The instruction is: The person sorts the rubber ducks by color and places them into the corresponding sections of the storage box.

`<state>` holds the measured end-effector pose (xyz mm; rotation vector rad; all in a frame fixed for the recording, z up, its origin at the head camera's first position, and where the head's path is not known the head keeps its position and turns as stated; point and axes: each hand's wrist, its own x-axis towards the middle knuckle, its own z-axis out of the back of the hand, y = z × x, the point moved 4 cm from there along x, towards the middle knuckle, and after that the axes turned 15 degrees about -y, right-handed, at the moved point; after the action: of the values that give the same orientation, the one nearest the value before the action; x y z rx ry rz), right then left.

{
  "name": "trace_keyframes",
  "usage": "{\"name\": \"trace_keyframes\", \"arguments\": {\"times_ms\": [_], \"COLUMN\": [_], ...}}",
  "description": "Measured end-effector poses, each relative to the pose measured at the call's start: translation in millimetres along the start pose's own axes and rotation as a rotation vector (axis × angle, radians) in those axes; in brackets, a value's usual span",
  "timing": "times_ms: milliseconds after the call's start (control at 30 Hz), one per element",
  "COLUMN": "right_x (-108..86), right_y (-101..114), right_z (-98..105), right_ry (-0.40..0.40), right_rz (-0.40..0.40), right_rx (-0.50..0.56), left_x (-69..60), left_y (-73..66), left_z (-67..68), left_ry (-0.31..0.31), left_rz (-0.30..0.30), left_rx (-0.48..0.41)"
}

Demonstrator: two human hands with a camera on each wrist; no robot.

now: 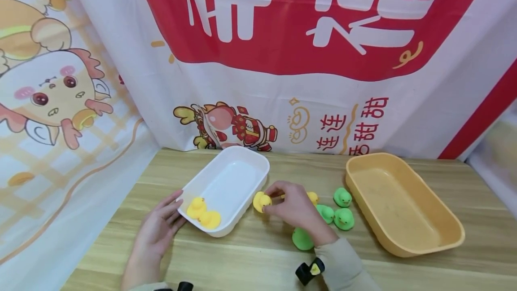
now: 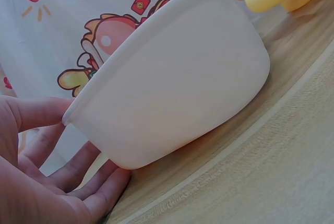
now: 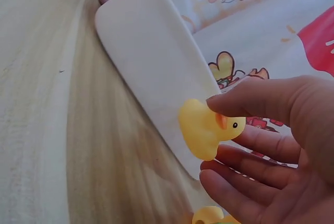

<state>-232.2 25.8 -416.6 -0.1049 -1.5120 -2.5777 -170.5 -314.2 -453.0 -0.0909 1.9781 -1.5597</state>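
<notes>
My right hand (image 1: 292,205) pinches a yellow rubber duck (image 1: 261,201) between thumb and fingers, just right of a white plastic tub (image 1: 232,232). In the right wrist view the duck (image 3: 201,130) shows in front of the tub's long wall. My left hand (image 1: 157,226) holds the tub's left end, thumb at the rim and fingers against the outside, as the left wrist view shows (image 2: 57,166). Two yellow ducks, one of them at the rear (image 1: 196,208), lie inside the tub's near end. Green ducks (image 1: 343,219) stand on the table beyond my right wrist, several of them together.
An orange-tan tub (image 1: 404,250) stands at the table's right. Another yellow duck (image 1: 313,198) sits behind my right hand, partly hidden. Printed cloth (image 1: 282,116) hangs along the table's back edge and left side. The table (image 1: 226,264) has a wood-grain top.
</notes>
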Motion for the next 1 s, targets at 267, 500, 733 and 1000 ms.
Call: {"name": "trace_keyframes", "arguments": {"times_ms": [267, 500, 733, 1000], "right_x": [-6.3, -6.1, -0.5, 1.5], "right_y": [2.3, 8.8, 12.7, 11.6], "right_z": [6.9, 16.6, 21.5, 24.4], "right_ry": [-0.012, -0.057, -0.085, -0.103], "right_rz": [-0.059, -0.104, -0.095, -0.093], "right_rx": [0.120, 0.159, 0.147, 0.159], "left_x": [-2.9, -4.0, -3.3, -0.4], "left_y": [6.8, 5.3, 0.3, 0.4], "left_z": [8.2, 9.7, 6.1, 1.7], "left_ry": [-0.002, 0.007, 0.012, 0.013], "left_rz": [0.009, -0.007, -0.009, -0.003], "left_rx": [0.014, 0.005, -0.010, -0.006]}}
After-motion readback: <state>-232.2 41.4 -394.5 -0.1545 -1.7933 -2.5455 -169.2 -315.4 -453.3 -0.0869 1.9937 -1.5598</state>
